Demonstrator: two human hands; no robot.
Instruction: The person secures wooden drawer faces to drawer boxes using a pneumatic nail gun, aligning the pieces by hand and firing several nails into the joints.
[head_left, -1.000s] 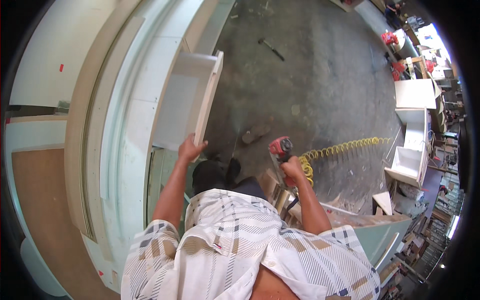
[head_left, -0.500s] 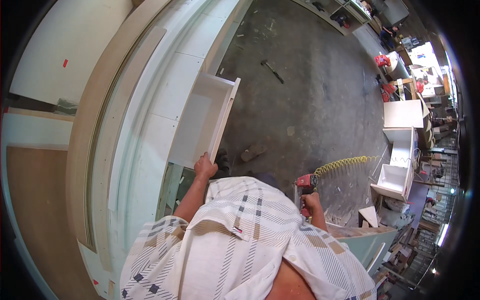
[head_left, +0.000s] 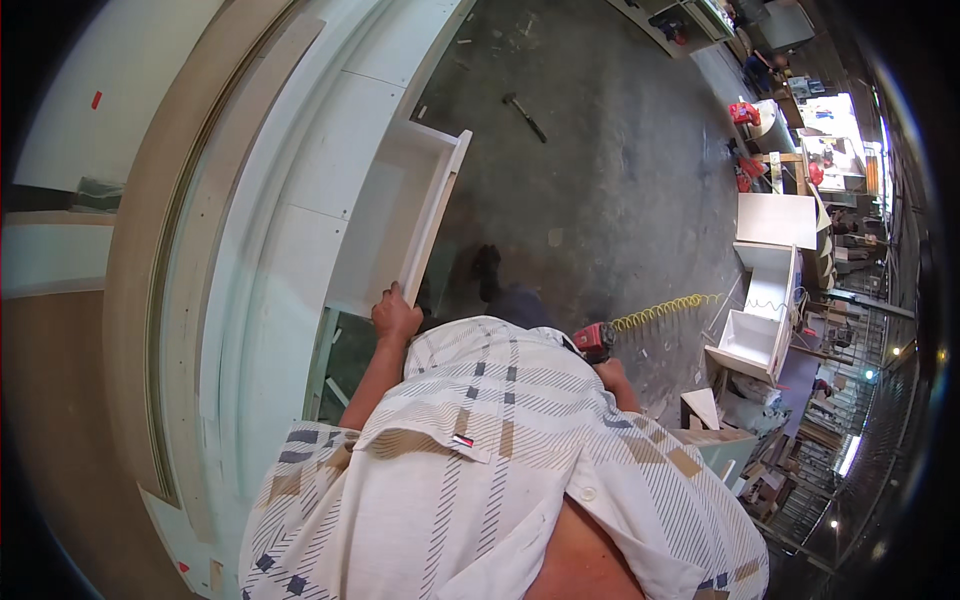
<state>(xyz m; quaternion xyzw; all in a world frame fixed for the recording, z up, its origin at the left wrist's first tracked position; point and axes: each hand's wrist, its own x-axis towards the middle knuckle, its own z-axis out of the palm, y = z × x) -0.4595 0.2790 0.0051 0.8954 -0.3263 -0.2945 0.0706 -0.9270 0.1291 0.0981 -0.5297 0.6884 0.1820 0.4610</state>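
A white drawer (head_left: 377,235) stands pulled out from the side of a long white cabinet (head_left: 310,212) on my left. My left hand (head_left: 396,314) is closed on the drawer's near front corner. On my right, my right hand (head_left: 614,380) grips a red nail gun (head_left: 596,341), held low beside my body; part of its handle and the fingers are hidden by my shirt. A coiled yellow air hose (head_left: 665,312) runs from the nail gun off to the right.
A hammer (head_left: 524,117) lies on the grey concrete floor (head_left: 600,170) ahead. To the right are an open white box (head_left: 748,337), a white panel (head_left: 777,220) and a green-sided piece (head_left: 722,450). Farther off, a person (head_left: 762,68) is at a cluttered bench.
My view has shifted, so the cabinet and floor things sit higher and farther left. One of my feet has stepped forward. The nail gun is closer to my body; my left hand stays on the drawer.
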